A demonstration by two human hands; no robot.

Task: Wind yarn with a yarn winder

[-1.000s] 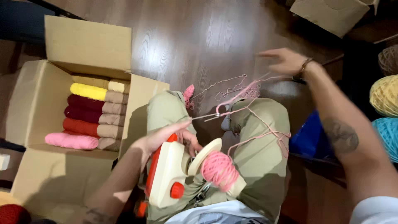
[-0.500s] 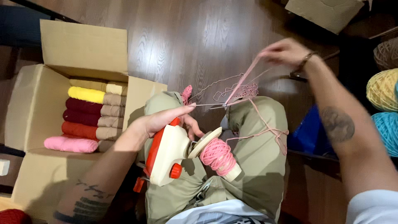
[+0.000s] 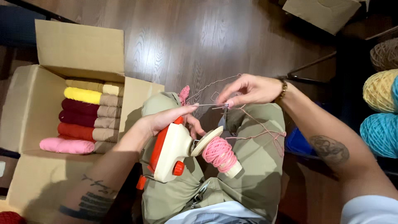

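A cream and orange yarn winder rests on my lap, over olive trousers. Its tilted spool carries a cone of pink yarn. My left hand lies on top of the winder, fingers stretched toward its thin metal guide arm. My right hand pinches the pink yarn strand at the tip of that guide arm. Loose pink strand loops over my right knee and trails across my lap.
An open cardboard box at my left holds rolled yarn skeins in yellow, maroon, red and pink. Yellow, turquoise and brown yarn balls sit at the right edge. Another cardboard box lies on the dark wooden floor ahead.
My right hand has come down and in from the far right to the guide arm, drawing the pink strand with it. My left hand stays on the winder.
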